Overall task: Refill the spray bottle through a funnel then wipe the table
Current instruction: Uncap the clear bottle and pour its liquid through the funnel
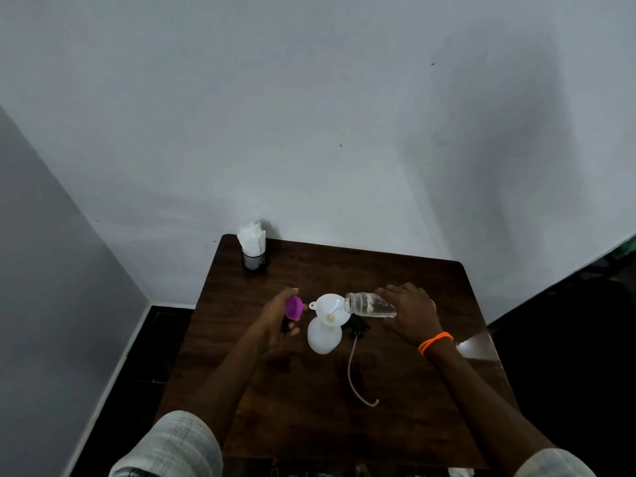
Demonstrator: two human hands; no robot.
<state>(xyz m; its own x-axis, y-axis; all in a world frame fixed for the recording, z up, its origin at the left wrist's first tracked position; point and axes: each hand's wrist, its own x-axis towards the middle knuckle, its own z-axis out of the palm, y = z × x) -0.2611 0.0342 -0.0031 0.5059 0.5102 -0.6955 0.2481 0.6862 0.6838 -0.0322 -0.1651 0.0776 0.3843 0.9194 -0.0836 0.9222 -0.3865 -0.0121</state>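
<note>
Head view: my right hand grips the clear bottle, tipped nearly flat so its mouth sits over the white funnel. The funnel is stuck in the neck of the white spray bottle mid-table, so I'd say the pour is on. My left hand holds the purple cap off to the side. The sprayer head lies just beside the bottle, with napkins waiting at the far left corner of the table for wiping, I guess.

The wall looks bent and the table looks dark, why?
Head view: the wide-angle lens bends the wall edges; dim light leaves the wooden table dark, with one bright glare patch at its right edge; the left hand looks slightly blurred.
</note>
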